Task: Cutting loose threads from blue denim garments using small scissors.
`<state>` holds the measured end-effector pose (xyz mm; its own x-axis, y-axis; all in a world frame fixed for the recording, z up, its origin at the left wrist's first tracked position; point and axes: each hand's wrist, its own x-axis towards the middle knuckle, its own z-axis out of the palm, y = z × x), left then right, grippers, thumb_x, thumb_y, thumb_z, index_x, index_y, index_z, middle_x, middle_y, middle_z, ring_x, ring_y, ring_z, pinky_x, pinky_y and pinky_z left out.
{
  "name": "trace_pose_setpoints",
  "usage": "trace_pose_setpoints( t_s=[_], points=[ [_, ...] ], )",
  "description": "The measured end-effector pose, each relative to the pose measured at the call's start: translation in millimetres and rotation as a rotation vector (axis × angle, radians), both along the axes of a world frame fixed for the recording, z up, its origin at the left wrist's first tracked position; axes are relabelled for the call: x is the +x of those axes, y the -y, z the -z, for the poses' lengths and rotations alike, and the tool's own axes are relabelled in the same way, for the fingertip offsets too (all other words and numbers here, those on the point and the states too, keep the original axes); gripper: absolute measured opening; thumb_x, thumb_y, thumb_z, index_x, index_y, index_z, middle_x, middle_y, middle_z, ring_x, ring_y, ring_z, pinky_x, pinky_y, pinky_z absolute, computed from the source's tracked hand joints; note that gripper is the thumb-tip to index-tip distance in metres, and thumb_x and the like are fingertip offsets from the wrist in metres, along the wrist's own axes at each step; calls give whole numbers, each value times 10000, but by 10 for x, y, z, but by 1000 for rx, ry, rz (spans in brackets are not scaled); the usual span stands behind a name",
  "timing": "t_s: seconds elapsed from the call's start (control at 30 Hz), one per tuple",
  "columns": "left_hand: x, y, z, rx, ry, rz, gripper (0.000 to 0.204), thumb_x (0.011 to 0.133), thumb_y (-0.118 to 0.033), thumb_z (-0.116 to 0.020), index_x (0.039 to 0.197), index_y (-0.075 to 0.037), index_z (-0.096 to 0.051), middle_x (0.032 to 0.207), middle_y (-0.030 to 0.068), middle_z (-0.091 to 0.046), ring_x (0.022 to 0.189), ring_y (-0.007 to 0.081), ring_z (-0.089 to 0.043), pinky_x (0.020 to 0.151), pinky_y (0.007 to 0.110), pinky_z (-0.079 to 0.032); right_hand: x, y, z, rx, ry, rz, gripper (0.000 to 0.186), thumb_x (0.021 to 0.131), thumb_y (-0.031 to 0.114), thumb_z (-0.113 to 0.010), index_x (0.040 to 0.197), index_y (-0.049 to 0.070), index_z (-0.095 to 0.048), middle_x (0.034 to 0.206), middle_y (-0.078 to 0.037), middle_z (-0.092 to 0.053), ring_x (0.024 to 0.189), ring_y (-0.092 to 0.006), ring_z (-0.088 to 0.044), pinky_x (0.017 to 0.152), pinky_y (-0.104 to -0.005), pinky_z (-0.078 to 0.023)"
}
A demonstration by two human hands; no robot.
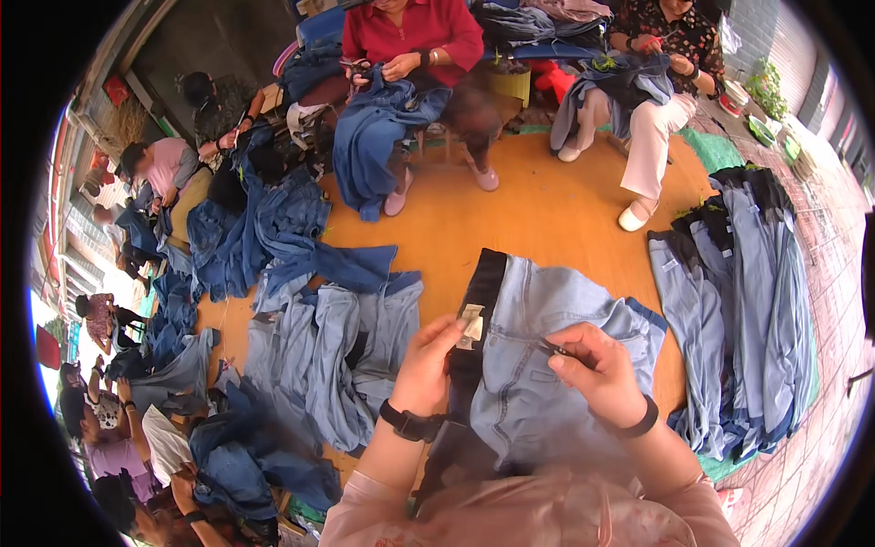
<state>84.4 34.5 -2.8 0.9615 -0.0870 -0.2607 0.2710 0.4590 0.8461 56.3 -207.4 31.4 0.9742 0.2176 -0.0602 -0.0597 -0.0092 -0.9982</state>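
Across my lap lies a pair of light blue jeans [538, 383], turned inside out, with a dark waistband [480, 296] along its left side. My left hand [427, 357] pinches the waistband beside a pale label [471, 326]. Above the denim, to the right of the label, my right hand [597, 372] is closed around small dark thread snips [553, 347]; most of the tool is hidden by the fingers. The snips' tip is close to a seam, and I cannot tell whether it touches the cloth.
Jeans are stacked at the right [738, 301], and more light jeans [328, 365] lie at the left on an orange board [456, 214]. Darker jeans [264, 228] are heaped behind these. Several people sit around, including one in a red top [415, 41] handling denim [383, 128].
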Motion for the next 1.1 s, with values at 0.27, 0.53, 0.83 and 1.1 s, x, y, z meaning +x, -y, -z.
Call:
trace_pose_setpoints(
  t_s=[0.27,0.53,0.83,1.1],
  points=[
    [-110,201,-246,37,94,-45,143,891,-58,-597,994,1,-677,886,30,-691,786,85,-620,735,224,-472,225,-305,-51,-205,319,-7,256,850,96,-700,1091,32,-638,897,-74,-648,752,-130,-623,685,-276,-508],
    [-198,198,-287,32,130,-15,193,882,-15,-593,1053,28,-672,928,49,-699,804,97,-634,751,228,-490,221,-397,-80,-206,395,-11,242,855,78,-686,1085,29,-627,921,-82,-652,731,-138,-627,662,-267,-502],
    [-227,217,-270,47,142,-22,198,876,11,-602,1061,29,-671,943,54,-699,828,95,-631,758,222,-489,202,-391,-124,-210,373,-32,226,861,16,-671,1082,1,-629,985,-68,-673,841,-117,-640,757,-259,-517],
    [-247,221,-270,68,163,-19,203,866,31,-610,1058,23,-674,948,52,-700,827,95,-636,758,226,-494,192,-398,-97,-160,350,-24,205,869,59,-664,1068,22,-636,941,-91,-673,788,-142,-643,690,-262,-506]
  ],
)
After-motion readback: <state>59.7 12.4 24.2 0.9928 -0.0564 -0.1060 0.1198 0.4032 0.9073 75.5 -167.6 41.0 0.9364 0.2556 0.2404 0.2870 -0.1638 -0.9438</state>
